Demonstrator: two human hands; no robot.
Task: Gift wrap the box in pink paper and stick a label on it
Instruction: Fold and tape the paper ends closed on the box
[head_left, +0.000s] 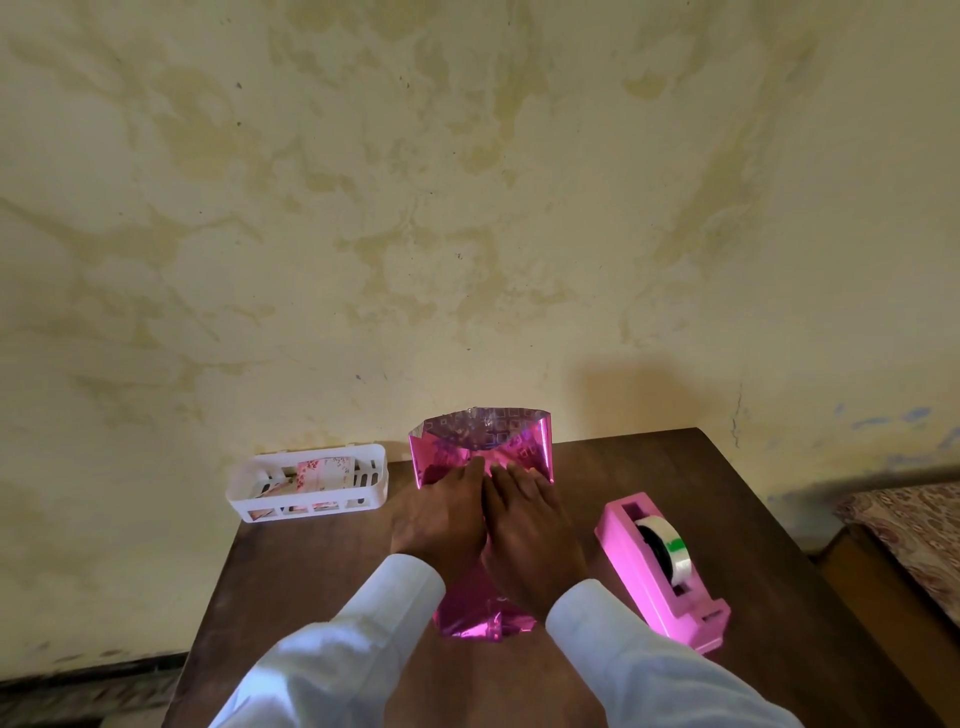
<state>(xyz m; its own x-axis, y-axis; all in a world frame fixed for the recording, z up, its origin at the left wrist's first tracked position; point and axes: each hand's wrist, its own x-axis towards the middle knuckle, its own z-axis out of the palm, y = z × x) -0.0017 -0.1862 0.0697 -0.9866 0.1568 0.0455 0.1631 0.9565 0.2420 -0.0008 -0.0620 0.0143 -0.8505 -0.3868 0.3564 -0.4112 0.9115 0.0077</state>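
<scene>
brown table (322, 582) | 1 pink paper (480, 447) | 1 tape dispenser (662, 566) | 1 basket (309, 483)

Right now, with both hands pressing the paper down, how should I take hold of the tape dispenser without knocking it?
Use the right hand, which lies nearest. Grip the tape dispenser across its long side walls at the near, lower end, coming from above. Its body is narrow and flat-sided; the tape roll stands proud in the middle, so avoid pinching there. The left hand can hold the pink paper meanwhile.

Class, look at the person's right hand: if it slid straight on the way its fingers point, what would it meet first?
Probably the upright open flap of pink paper just beyond the right hand; then the wall, though depth is unclear.
</scene>
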